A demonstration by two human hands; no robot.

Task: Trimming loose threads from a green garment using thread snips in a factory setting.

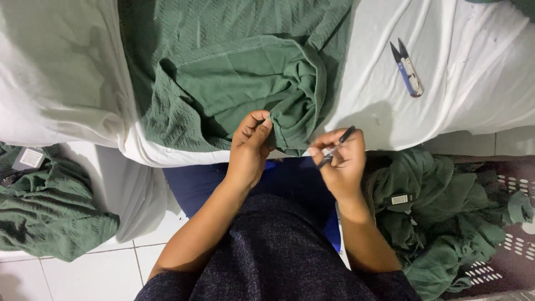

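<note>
A heap of green cloth [50, 209] lies on the tiled floor [95, 273] at the left, under the tabletop's near edge. On the white-covered tabletop [67, 72] the green garment [234, 72] spills over that edge. The left hand [249, 150] pinches its hem. The right hand [341, 161], just beside it, is closed on a slim dark tool [336, 147]; this looks like trimming or unpicking, calling for a steady tip. Thread snips [408, 69] lie toward the far right. More green garments [446, 217] fill a basket [515, 245].
</note>
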